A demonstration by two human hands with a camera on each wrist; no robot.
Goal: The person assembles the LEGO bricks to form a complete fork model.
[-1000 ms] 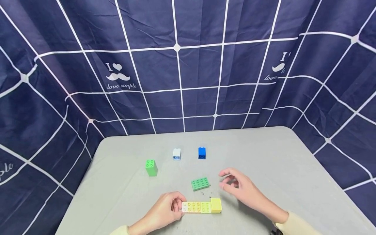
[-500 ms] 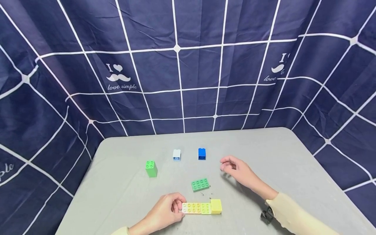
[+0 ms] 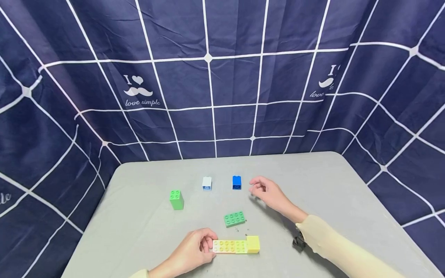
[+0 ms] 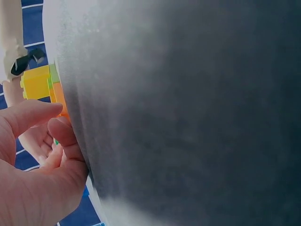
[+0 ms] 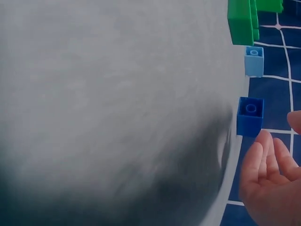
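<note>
My left hand (image 3: 193, 247) pinches the left end of a joined row of toy building bricks on the table. An orange brick (image 3: 226, 246), washed pale in the head view, is nearest that hand; a light green brick (image 3: 240, 246) follows, then a taller yellow brick (image 3: 253, 244) at the right end. My right hand (image 3: 270, 192) hovers just right of a dark blue brick (image 3: 236, 182), fingers loosely bent and holding nothing. In the right wrist view the blue brick (image 5: 250, 117) lies with its hollow underside showing, the fingertips (image 5: 264, 139) close to it.
Left of the blue brick lies a light blue brick (image 3: 207, 183). A tall green brick (image 3: 177, 200) stands farther left. Between the row and the blue brick is a flat green brick (image 3: 234, 219). A dark blue curtain (image 3: 229, 77) surrounds the grey table (image 3: 139, 216).
My right hand has moved away from the yellow brick, toward the back of the table and then left, to the blue brick's side. The left hand keeps its grip on the row.
</note>
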